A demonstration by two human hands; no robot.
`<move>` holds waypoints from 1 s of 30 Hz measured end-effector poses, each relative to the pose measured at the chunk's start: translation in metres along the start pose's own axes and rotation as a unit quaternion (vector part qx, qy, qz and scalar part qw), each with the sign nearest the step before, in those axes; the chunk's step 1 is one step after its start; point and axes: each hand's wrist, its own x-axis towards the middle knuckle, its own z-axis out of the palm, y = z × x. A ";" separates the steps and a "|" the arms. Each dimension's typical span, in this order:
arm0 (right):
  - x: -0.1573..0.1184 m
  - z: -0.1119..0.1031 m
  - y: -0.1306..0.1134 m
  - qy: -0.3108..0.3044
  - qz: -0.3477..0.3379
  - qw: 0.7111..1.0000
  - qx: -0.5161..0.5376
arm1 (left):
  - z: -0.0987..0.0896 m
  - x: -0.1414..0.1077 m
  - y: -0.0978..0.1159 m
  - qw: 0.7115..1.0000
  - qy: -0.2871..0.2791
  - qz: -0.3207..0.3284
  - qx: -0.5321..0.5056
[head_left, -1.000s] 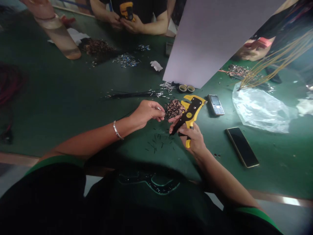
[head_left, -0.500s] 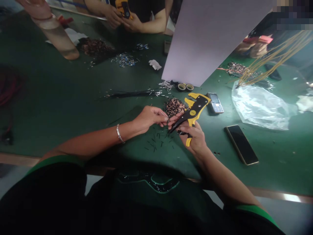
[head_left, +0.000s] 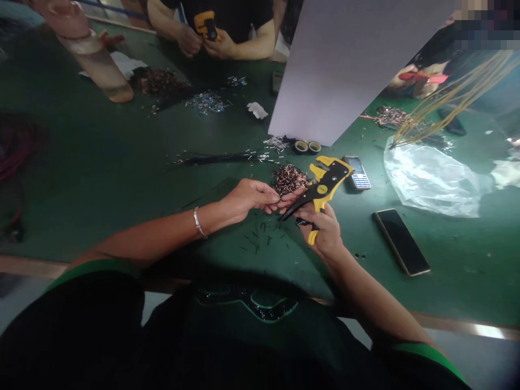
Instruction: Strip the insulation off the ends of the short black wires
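My left hand (head_left: 254,197), with a bracelet at its wrist, pinches something too small to make out, close to the fingertips of the other hand. My right hand (head_left: 325,225) holds a yellow and black wire stripper (head_left: 322,188), its jaws pointing up and away from me. Just beyond the fingertips lies a pile of small copper-and-black wire pieces (head_left: 290,180). Short black scraps (head_left: 257,238) are scattered on the green table (head_left: 122,189) below my hands. A bundle of black wires (head_left: 221,158) with bare ends lies beyond my left hand.
A white panel (head_left: 345,70) rises ahead, with tape rolls (head_left: 307,147) at its foot. Rightward are a keypad phone (head_left: 357,173), a smartphone (head_left: 401,241) and a plastic bag (head_left: 433,179). A bottle (head_left: 99,67) stands far left. Across the table, a person's hands hold a yellow tool (head_left: 207,25).
My hands and the wire stripper have barely moved. Across the table, the person's hands and yellow tool have shifted slightly, and the hands at the far right moved with a red object.
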 end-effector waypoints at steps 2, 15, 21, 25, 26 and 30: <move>0.000 0.001 -0.001 0.003 0.001 1.000 0.007 | 0.000 0.000 0.000 1.000 -0.004 -0.010 0.006; 0.001 -0.008 0.001 0.001 -0.010 1.000 -0.018 | -0.004 -0.001 0.012 1.000 -0.006 -0.010 0.021; -0.002 -0.013 0.001 -0.068 0.046 0.997 -0.010 | -0.011 -0.004 0.042 0.990 0.055 0.089 0.092; -0.005 -0.015 0.002 -0.140 0.100 0.985 -0.020 | -0.015 -0.007 0.054 0.987 0.069 0.116 0.087; -0.006 -0.016 0.003 -0.155 0.109 0.982 -0.026 | -0.015 -0.008 0.054 0.988 0.067 0.115 0.081; -0.008 -0.015 0.005 -0.190 0.123 0.973 -0.037 | -0.013 -0.008 0.052 0.992 0.052 0.100 0.060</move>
